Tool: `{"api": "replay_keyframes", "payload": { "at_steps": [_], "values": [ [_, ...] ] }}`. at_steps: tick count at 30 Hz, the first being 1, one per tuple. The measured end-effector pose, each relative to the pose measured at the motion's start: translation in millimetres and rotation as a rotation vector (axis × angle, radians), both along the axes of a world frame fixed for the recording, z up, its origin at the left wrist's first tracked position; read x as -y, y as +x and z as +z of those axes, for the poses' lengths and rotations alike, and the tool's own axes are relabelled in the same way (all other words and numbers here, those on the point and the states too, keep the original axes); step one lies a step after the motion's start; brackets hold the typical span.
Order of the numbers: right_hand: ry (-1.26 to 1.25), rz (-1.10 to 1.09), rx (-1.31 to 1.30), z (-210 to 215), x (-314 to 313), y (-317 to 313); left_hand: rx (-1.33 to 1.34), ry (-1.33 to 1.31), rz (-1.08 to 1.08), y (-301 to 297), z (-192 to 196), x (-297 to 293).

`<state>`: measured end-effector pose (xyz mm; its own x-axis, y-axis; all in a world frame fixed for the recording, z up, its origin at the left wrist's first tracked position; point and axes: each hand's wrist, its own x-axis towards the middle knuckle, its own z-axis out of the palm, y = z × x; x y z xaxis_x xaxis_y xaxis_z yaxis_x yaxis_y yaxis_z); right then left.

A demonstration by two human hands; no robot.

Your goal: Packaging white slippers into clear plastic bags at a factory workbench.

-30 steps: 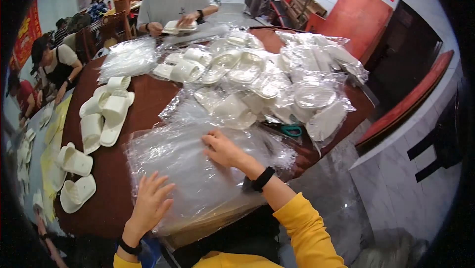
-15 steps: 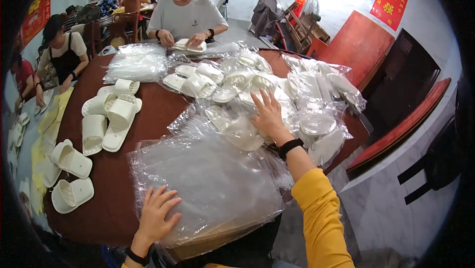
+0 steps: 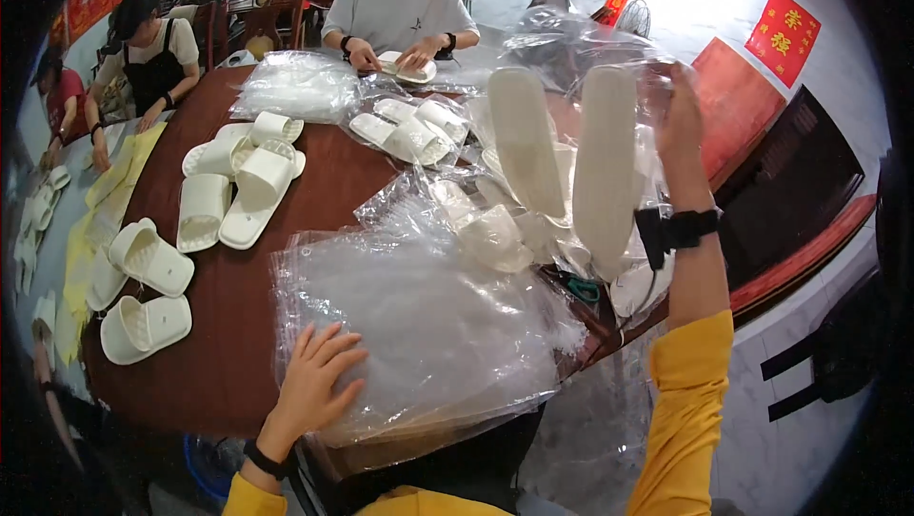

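Note:
My left hand (image 3: 318, 385) rests flat with fingers spread on the left edge of a stack of clear plastic bags (image 3: 419, 326). Up at the right, my right hand (image 3: 682, 121) grips the top of a clear bag (image 3: 571, 32) holding a pair of white slippers (image 3: 606, 164). Their soles face me, and the bag is lifted off the pile. My right fingertips are partly hidden by the film. Below and behind lie more bagged slippers (image 3: 495, 235). To the left, several unbagged white slippers (image 3: 249, 197) sit on the brown table (image 3: 314, 183).
Across the table a person in a white shirt (image 3: 400, 16) handles a slipper (image 3: 409, 67) beside another pile of clear bags (image 3: 300, 86). Two people work at a side table on the left. Scissors with green handles (image 3: 583, 289) lie by the right table edge.
My right hand, open over the pile before, has taken hold of a bagged pair of slippers and raised it up and right. My left hand stays on the bags. The view has shifted slightly.

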<state>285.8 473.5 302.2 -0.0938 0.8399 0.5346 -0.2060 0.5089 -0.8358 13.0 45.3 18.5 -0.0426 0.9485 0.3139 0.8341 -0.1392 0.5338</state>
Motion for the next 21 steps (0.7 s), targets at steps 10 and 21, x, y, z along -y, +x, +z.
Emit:
{"api": "replay_keyframes", "payload": {
  "at_steps": [10, 21],
  "values": [
    [0.7, -0.262, 0.567, -41.2, 163.7, 4.8, 0.012, 0.018, 0.001, -0.7, -0.1, 5.6],
    [0.406, 0.858, 0.913, -198.8, 302.5, -40.8, 0.03, -0.019, 0.022, -6.5, -18.1, 2.4]
  ]
}}
